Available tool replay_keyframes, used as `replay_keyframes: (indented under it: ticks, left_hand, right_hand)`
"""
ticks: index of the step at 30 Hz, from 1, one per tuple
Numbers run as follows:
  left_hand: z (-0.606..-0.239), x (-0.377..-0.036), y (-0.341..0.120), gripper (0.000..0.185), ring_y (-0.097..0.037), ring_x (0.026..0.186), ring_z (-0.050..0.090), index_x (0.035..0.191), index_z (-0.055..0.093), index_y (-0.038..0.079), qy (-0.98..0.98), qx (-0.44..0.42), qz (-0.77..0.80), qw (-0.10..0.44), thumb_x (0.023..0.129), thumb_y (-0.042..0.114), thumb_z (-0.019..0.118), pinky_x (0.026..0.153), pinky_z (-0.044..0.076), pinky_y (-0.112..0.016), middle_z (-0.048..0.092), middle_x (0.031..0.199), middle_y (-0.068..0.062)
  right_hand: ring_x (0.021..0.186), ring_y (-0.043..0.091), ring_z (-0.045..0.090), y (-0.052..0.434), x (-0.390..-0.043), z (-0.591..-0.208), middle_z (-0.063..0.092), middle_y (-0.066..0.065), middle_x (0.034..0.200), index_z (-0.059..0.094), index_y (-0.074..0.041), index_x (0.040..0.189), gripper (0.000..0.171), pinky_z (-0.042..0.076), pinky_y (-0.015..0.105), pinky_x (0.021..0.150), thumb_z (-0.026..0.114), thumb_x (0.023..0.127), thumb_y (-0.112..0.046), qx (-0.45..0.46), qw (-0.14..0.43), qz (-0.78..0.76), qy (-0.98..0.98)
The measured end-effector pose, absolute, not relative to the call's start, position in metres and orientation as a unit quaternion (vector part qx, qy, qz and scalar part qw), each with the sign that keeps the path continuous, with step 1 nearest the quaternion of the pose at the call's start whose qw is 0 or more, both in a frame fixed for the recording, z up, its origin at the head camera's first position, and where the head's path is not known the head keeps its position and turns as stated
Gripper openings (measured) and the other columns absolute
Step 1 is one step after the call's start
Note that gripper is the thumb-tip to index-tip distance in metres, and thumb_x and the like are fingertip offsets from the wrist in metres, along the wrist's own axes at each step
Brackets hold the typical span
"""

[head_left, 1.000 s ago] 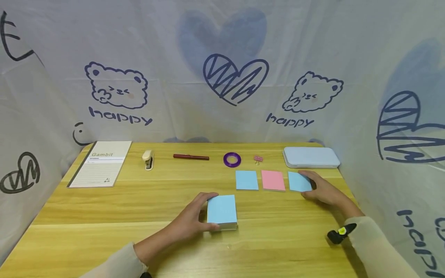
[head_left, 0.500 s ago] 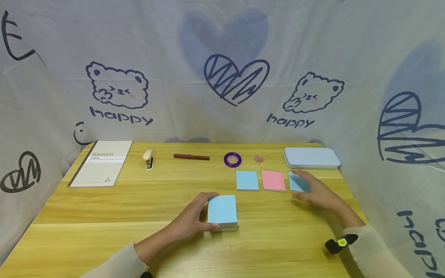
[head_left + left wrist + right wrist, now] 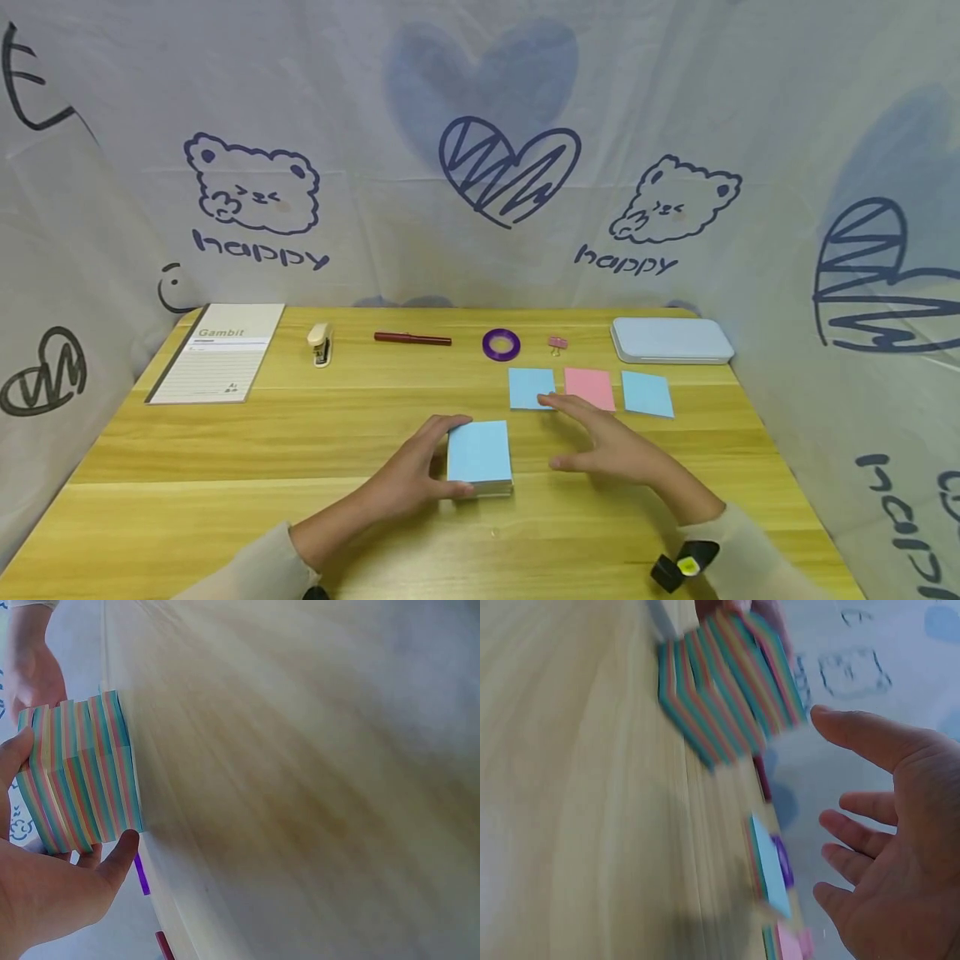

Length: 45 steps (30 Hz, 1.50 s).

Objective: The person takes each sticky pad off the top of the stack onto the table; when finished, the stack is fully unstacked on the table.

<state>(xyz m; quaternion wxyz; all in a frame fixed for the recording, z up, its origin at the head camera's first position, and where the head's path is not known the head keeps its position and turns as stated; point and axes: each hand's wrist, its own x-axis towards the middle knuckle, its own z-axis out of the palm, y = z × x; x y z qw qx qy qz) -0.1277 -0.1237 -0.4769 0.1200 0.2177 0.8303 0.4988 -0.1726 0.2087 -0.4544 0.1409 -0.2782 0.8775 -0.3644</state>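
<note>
My left hand [image 3: 408,467] grips a tall stack of sticky notes [image 3: 480,454] from its left side, thumb at the near edge and fingers at the far edge. Its top is light blue; in the left wrist view the sides of the stack [image 3: 82,776] show many coloured stripes. To the right of the stack hovers my right hand [image 3: 611,446], fingers spread and nothing in them. Behind it lie a blue sticky note pad [image 3: 528,385], a pink pad [image 3: 585,383] partly covered by the hand, and another blue pad [image 3: 647,394] in a row.
Along the back of the wooden table [image 3: 300,450] lie a notepad [image 3: 217,354], a stapler [image 3: 320,345], a dark red pen [image 3: 412,338], a purple tape roll [image 3: 486,345], a pink binder clip [image 3: 557,342] and a light blue case [image 3: 671,340]. A printed curtain hangs behind.
My right hand has let go of the rightmost blue pad and moved left and nearer, towards the stack. That pad stays in the row. My left hand keeps its grip in place.
</note>
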Motion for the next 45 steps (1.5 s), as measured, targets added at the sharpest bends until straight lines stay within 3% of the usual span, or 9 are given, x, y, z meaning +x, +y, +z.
replay_keyframes:
  ticks: [3,12,21,38,45]
  left_hand:
    - [-0.476,-0.128,-0.124,0.088,-0.038,0.135,0.048,0.155,0.041,0.007,0.831,0.217,0.499,0.12,0.083,0.025,0.088,0.113,0.038,-0.063,0.048,0.147,-0.013]
    - [-0.476,-0.129,-0.123,0.086,-0.038,0.132,0.05,0.154,0.04,0.009,0.829,0.223,0.498,0.118,0.085,0.026,0.087,0.111,0.041,-0.063,0.048,0.146,-0.014]
    - [-0.475,-0.128,-0.12,0.086,-0.038,0.132,0.051,0.155,0.038,0.009,0.835,0.226,0.488,0.112,0.086,0.026,0.086,0.108,0.046,-0.06,0.046,0.15,-0.014]
    - [-0.476,-0.129,-0.122,0.089,-0.033,0.127,0.053,0.156,0.037,0.009,0.84,0.227,0.481,0.111,0.085,0.026,0.088,0.107,0.047,-0.055,0.048,0.145,-0.013]
    - [-0.477,-0.128,-0.121,0.09,-0.034,0.131,0.052,0.156,0.036,0.007,0.843,0.224,0.477,0.106,0.084,0.024,0.088,0.109,0.044,-0.057,0.048,0.145,-0.014]
  right_hand:
    - [0.153,0.043,0.025,0.191,-0.168,-0.452,0.033,0.015,0.166,0.037,-0.02,0.161,0.087,0.024,0.071,0.117,0.082,0.088,-0.036,-0.296,0.148,-0.365,0.87]
    - [0.151,0.035,0.033,0.147,-0.16,-0.45,0.038,0.009,0.163,0.038,-0.017,0.16,0.097,0.033,0.062,0.118,0.083,0.082,-0.053,-0.328,0.154,-0.354,0.862]
    - [0.14,0.027,0.048,0.132,-0.154,-0.453,0.048,0.004,0.154,0.043,-0.011,0.157,0.089,0.044,0.052,0.113,0.086,0.084,-0.041,-0.327,0.133,-0.362,0.863]
    - [0.137,0.025,0.05,0.132,-0.154,-0.452,0.051,0.003,0.152,0.046,-0.014,0.155,0.086,0.044,0.051,0.114,0.088,0.083,-0.035,-0.325,0.122,-0.352,0.869]
    - [0.139,0.03,0.05,0.142,-0.154,-0.452,0.051,0.006,0.151,0.047,-0.012,0.155,0.087,0.043,0.054,0.113,0.088,0.082,-0.039,-0.321,0.115,-0.356,0.87]
